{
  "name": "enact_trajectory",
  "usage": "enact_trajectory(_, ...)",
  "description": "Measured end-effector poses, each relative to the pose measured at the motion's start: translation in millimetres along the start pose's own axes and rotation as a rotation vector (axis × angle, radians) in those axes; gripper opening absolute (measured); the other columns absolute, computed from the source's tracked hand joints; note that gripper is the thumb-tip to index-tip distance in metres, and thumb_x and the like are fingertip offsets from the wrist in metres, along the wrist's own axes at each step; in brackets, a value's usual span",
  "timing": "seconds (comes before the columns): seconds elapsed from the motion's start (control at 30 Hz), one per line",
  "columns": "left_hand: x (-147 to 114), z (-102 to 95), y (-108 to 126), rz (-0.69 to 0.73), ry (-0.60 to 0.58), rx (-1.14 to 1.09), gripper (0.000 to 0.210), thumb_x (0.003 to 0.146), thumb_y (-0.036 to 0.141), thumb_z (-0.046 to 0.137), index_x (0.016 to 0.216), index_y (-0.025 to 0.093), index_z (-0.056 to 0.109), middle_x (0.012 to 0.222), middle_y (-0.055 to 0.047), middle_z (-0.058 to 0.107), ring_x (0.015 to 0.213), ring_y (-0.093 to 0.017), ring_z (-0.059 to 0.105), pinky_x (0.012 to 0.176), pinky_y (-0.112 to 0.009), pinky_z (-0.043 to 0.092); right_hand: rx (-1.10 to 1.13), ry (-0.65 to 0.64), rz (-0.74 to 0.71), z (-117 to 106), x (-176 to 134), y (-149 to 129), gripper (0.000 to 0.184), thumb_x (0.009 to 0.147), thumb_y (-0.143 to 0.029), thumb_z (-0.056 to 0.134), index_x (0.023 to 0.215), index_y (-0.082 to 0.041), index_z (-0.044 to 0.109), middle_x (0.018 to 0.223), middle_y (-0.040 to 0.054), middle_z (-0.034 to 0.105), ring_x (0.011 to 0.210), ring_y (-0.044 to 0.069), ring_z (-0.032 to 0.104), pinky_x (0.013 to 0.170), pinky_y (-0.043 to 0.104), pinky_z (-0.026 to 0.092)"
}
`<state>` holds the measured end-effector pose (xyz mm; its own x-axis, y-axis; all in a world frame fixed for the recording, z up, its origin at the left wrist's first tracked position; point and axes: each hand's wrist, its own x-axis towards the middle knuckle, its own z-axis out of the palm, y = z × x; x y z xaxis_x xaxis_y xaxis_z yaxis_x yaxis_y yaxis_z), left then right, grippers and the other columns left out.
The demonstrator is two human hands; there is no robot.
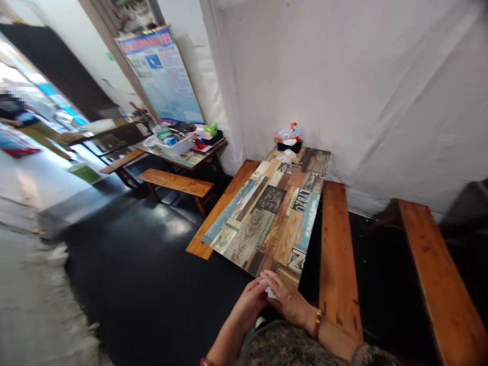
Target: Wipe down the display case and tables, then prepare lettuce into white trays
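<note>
Close to my body, at the near end of the patterned table (263, 229), my two hands come together. A small crumpled white tissue (270, 292) shows between them. My left hand (249, 303) has its fingers closed against the tissue from the left. My right hand (285, 297) lies over it from the right, its fingers pressed together. A red and gold bracelet (317, 324) circles my right wrist. Part of the tissue is hidden under the fingers.
Orange wooden benches (337, 254) flank the table. A black box with bags (290, 146) stands at its wall end. Further left, another table carries a white basket (177, 146) beside a bench (175, 182). A person (23, 117) stands at the far left near a green bin (84, 173).
</note>
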<state>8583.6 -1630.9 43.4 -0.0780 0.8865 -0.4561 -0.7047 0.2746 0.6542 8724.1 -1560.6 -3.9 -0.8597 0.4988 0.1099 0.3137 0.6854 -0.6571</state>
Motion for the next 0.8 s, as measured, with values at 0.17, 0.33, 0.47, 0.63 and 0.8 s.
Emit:
enact_trajectory(0.17, 0.7, -18.2, -2.3, -0.128, -0.027, 0.028, 0.036, 0.074, 0.029, 0.077, 0.104, 0.011, 0.067, 0.100, -0.016, 0.075, 0.085, -0.023, 0.072, 0.075, -0.031, 0.055, 0.431, 0.267, 0.423, 19.6, -18.2, 20.8, 0.040, 0.089, -0.029, 0.038, 0.121, -0.021, 0.061, 0.110, 0.0093, 0.068, 0.091, 0.020, 0.065, 0.084, 0.037, 0.054)
enact_trajectory(0.33, 5.2, -43.7, -4.4, -0.136, 0.093, 0.050, 0.031, 0.081, 0.028, 0.070, 0.106, 0.010, 0.064, 0.099, -0.017, 0.075, 0.080, -0.021, 0.072, 0.073, -0.030, 0.056, 0.703, 0.457, 0.697, 13.6, -32.6, 22.2, 0.024, 0.077, -0.032, 0.043, 0.087, -0.019, 0.062, 0.063, -0.0033, 0.048, 0.048, 0.009, 0.039, 0.044, 0.020, 0.032)
enact_trajectory(0.47, 8.5, -55.1, -9.7, -0.108, 0.181, 0.040, 0.028, 0.080, 0.027, 0.070, 0.102, 0.011, 0.063, 0.090, -0.014, 0.076, 0.073, -0.019, 0.071, 0.068, -0.028, 0.056, 0.875, 0.443, 0.790, -2.5, -30.9, 11.6, 0.019, 0.077, -0.038, 0.045, 0.083, -0.021, 0.051, 0.058, -0.0092, 0.030, 0.044, 0.006, 0.021, 0.039, 0.017, 0.012)
enact_trajectory(0.63, 17.2, -65.2, -15.2, -0.001, 0.259, 0.040, 0.040, 0.068, 0.039, 0.078, 0.096, 0.013, 0.066, 0.081, -0.010, 0.075, 0.067, -0.017, 0.069, 0.063, -0.027, 0.053, 0.805, 0.386, 0.784, 3.2, -5.4, 17.4, 0.039, 0.082, -0.060, 0.042, 0.087, -0.022, 0.051, 0.056, -0.0097, 0.033, 0.040, 0.006, 0.023, 0.037, 0.018, 0.014)
enact_trajectory(0.8, 59.9, -91.2, -35.8, 0.177, 0.440, 0.301, 0.052, 0.058, 0.057, 0.075, 0.090, 0.017, 0.067, 0.076, -0.008, 0.073, 0.067, -0.023, 0.070, 0.062, -0.032, 0.054, 0.344, 0.329, 0.418, 9.2, 45.1, 47.2, 0.050, 0.092, -0.064, 0.027, 0.095, -0.025, 0.058, 0.067, -0.0006, 0.058, 0.056, 0.015, 0.058, 0.051, 0.025, 0.049)
